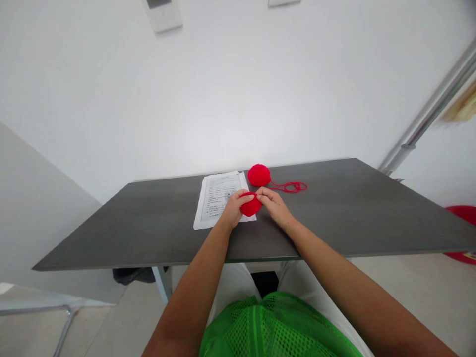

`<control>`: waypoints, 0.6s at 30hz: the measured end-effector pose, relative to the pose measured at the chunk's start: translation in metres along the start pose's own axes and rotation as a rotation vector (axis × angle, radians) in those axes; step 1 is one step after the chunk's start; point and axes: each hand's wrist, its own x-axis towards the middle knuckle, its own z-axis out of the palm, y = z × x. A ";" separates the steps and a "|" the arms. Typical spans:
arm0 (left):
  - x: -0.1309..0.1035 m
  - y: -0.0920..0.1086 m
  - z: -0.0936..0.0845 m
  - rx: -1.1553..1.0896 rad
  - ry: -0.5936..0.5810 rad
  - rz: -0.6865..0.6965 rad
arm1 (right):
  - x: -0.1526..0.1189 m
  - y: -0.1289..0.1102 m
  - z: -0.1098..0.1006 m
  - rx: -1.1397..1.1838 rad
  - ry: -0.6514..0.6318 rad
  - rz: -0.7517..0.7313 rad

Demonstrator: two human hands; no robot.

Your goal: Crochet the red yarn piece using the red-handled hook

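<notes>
Between my hands is a small round red piece [250,206] that looks like crocheted or knitted yarn work. My left hand [235,207] grips its left side, thumb across the top. At its upper right edge, the fingers of my right hand [272,202] are pinched together on it; whether they also hold a hook or the strand is too small to tell. Just beyond my hands sits a ball of red yarn [259,175], with a loose looped strand of yarn [295,187] trailing to its right on the table.
Printed sheets of paper [213,198] lie under and left of my hands on the dark grey table [353,213]. A white wall [238,89] rises behind it. A metal pole [439,106] and a red round object [461,213] are at the right. A black bag [134,274] shows below.
</notes>
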 end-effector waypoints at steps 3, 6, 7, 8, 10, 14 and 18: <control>0.000 0.001 0.000 0.036 0.006 0.020 | 0.000 0.001 0.001 -0.019 0.016 0.001; -0.001 0.001 0.000 0.067 0.008 0.033 | 0.000 0.001 0.001 -0.030 0.019 0.005; -0.001 0.000 0.000 0.075 0.009 0.035 | 0.000 0.001 0.001 -0.036 0.018 0.006; -0.001 0.000 0.000 0.080 0.010 0.036 | 0.000 0.000 0.001 -0.043 0.018 0.005; 0.000 -0.001 0.000 0.086 0.011 0.036 | -0.001 -0.001 0.001 -0.058 0.024 -0.001; 0.001 -0.001 0.002 0.047 0.025 0.027 | -0.001 -0.002 0.001 -0.064 0.067 -0.014; 0.001 0.000 0.003 -0.008 0.051 0.033 | -0.001 -0.001 0.001 -0.049 0.088 -0.013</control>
